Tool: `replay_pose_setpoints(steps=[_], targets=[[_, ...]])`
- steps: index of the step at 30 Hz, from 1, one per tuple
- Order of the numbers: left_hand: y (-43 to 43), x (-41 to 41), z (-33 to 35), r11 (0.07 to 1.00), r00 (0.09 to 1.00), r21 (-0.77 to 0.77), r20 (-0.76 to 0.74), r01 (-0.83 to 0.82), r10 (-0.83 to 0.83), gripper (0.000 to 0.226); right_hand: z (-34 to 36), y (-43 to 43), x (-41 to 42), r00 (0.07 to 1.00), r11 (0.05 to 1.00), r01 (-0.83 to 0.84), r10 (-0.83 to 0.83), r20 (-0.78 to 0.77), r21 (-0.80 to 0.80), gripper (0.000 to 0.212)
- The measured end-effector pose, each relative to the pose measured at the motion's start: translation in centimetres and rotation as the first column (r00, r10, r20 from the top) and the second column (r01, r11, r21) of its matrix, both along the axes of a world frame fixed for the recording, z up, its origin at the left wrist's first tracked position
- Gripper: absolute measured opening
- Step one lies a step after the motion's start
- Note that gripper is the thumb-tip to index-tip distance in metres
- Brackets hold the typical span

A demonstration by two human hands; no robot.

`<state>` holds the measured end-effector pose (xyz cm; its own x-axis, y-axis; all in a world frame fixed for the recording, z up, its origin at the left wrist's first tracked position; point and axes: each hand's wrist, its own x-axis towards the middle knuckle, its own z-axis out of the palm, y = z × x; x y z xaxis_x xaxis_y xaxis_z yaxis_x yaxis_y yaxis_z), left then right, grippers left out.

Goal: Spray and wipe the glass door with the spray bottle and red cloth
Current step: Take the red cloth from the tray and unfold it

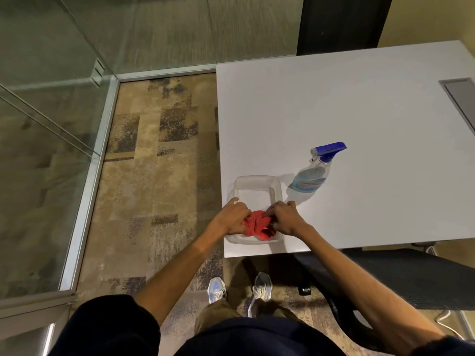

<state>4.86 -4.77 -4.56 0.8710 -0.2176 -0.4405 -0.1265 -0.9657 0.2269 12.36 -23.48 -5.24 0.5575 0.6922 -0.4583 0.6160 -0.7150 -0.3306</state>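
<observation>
Head view shows both hands closed on the red cloth (257,224) in the near end of a clear tub (257,185); left hand (232,218), right hand (284,218); soft, light, bunches easily; spray bottle (314,172) stands just right, probably light; grab its neck.

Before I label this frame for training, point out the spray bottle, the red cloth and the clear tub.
spray bottle (309,177): head view, on its clear body.
red cloth (257,224): head view, bunched middle between the hands.
clear tub (276,187): head view, far right rim.
</observation>
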Motion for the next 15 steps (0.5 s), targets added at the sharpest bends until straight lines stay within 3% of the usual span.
replay_pose_setpoints(steps=[5, 8, 12, 13, 15], targets=[[1.6, 0.4, 1.8, 0.916, 0.958, -0.298, 0.021, -0.268, 0.288, 0.035, 1.8, 0.5, 1.6, 0.943, 0.937, 0.298, -0.259, -0.210, 0.182, 0.028], [2.0, 0.5, 2.2, 0.759, 0.850, -0.477, 0.043, -0.444, 0.524, 0.031, 2.6, 0.8, 2.3, 0.868, 0.859, 0.447, -0.350, -0.351, 0.250, 0.022], [1.5, 1.1, 3.1, 0.523, 0.644, -0.678, 0.095, -0.517, 0.759, 0.022, 3.9, 1.3, 3.0, 0.812, 0.772, 0.537, -0.363, -0.456, 0.340, 0.009], [1.3, 1.2, 3.4, 0.491, 0.626, -0.698, 0.079, -0.521, 0.776, 0.021, 4.2, 1.4, 3.3, 0.805, 0.755, 0.550, -0.366, -0.467, 0.356, 0.011], [1.1, 1.5, 3.9, 0.507, 0.689, -0.693, 0.019, -0.513, 0.724, 0.032, 4.8, 1.7, 3.6, 0.796, 0.730, 0.564, -0.357, -0.489, 0.386, 0.018]])
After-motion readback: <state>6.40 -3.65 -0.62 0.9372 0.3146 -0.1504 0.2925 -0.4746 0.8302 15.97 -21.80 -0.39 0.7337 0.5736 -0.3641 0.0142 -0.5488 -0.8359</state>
